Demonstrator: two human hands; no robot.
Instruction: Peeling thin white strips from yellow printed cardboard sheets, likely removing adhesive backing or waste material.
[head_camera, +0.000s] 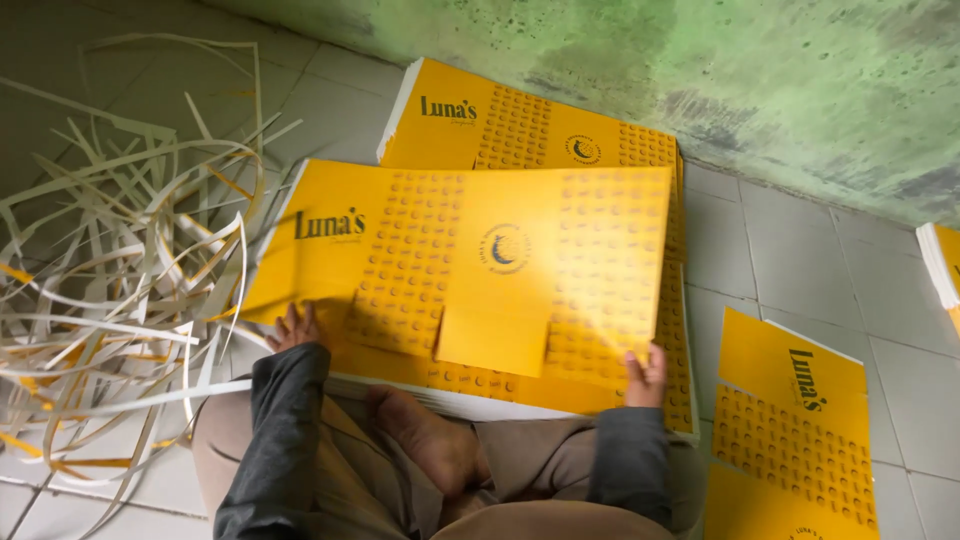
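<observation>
I hold a large yellow printed cardboard sheet (480, 260) by its near edge, lifted slightly over a stack of like sheets (560, 400) in front of my crossed legs. My left hand (293, 328) grips the sheet's near left corner. My right hand (647, 375) pinches its near right corner. The sheet has dark lettering, a round emblem and dotted panels, with a flap cut at the middle of the near edge. A second stack of yellow sheets (520, 125) lies behind it by the wall.
A tangle of white and yellow paper trimmings (110, 250) covers the tiled floor at the left. Another yellow sheet pile (790, 430) lies at the right, and one more (942, 260) at the right edge. A green stained wall (700, 70) runs behind.
</observation>
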